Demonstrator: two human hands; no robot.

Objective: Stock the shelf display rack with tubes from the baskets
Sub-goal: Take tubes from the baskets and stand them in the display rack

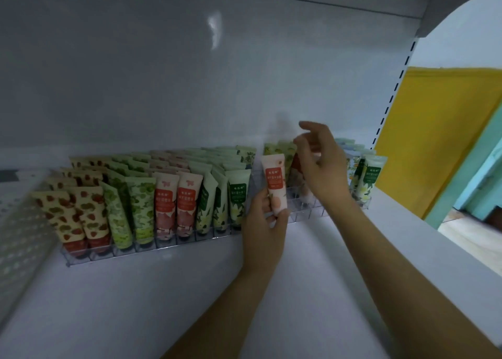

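One peach tube is gripped upright by its base in the left hand, before sparse lanes of the display rack. At one o'clock the right hand hovers loose-fingered, holding nothing. Next, probably: slot the tube into a lane.

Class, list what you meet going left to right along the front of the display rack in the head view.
strawberry-print tubes, green leaf-print tubes, red-label tubes, green-label flower tubes, peach tube gripped by the left hand, right hand, far-right flower tubes
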